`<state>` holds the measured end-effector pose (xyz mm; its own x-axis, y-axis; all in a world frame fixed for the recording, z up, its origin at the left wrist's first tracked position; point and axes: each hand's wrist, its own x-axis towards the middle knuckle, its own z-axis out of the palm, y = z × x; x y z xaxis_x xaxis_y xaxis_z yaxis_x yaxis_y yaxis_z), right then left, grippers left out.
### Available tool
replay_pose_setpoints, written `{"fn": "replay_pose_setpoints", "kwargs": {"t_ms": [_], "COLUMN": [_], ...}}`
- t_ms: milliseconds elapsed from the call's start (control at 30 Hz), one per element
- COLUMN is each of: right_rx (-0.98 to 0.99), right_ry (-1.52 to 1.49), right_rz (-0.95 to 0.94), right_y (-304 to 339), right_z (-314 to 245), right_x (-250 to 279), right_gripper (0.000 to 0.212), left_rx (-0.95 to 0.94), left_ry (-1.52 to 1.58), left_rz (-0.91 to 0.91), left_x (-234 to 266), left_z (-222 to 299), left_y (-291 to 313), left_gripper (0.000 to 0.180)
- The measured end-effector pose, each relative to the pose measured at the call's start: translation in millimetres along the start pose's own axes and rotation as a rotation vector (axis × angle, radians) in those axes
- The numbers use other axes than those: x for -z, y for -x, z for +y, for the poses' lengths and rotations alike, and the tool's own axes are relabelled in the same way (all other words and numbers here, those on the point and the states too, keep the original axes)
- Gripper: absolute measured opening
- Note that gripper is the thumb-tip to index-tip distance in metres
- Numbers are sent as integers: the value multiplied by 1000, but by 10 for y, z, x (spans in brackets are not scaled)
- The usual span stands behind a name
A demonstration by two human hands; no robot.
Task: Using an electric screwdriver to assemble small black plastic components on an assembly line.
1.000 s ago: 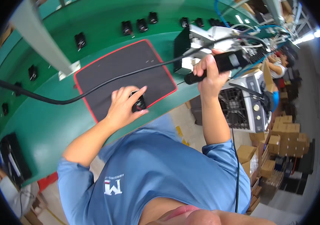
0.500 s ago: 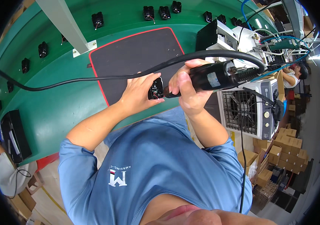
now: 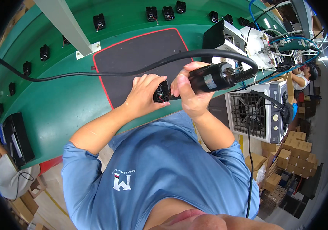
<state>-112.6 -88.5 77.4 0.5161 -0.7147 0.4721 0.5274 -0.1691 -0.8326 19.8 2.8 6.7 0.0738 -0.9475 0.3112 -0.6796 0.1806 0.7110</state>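
Observation:
Fingers of my left hand (image 3: 145, 93) wrap around a small black plastic housing (image 3: 161, 92) with wires and parts inside, held over the near edge of a dark mat (image 3: 133, 57) with a red border. In my right hand (image 3: 192, 96) is a black electric screwdriver (image 3: 210, 79), lying nearly sideways with its tip pointing left. That tip meets the right side of the housing, though my fingers partly hide the contact. A thick black cord (image 3: 133, 73) runs from the tool's back end, loops over and crosses the mat to the left.
Several similar black housings (image 3: 99, 22) line the green belt behind the bench. A metal post (image 3: 66, 25) stands at the far left of the mat. White equipment with blue hoses (image 3: 256, 42) and an air cooler (image 3: 248, 115) sit right. A black bin (image 3: 18, 138) is left.
The screwdriver has shifted slightly left, its tip now against the housing where a small gap showed before. The cord's loop has moved left with it.

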Motion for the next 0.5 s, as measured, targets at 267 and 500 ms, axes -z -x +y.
{"fn": "replay_pose_setpoints", "kwargs": {"t_ms": [267, 500], "right_rx": [-58, -47], "right_ry": [46, 8], "right_rz": [74, 5], "right_y": [76, 104], "right_z": [85, 98], "right_x": [20, 42], "right_gripper": [31, 32], "left_rx": [15, -10], "left_ry": [39, 25], "left_rz": [-61, -52], "left_x": [21, 39], "left_z": [-29, -45], "left_y": [-11, -33], "left_gripper": [83, 80]}}
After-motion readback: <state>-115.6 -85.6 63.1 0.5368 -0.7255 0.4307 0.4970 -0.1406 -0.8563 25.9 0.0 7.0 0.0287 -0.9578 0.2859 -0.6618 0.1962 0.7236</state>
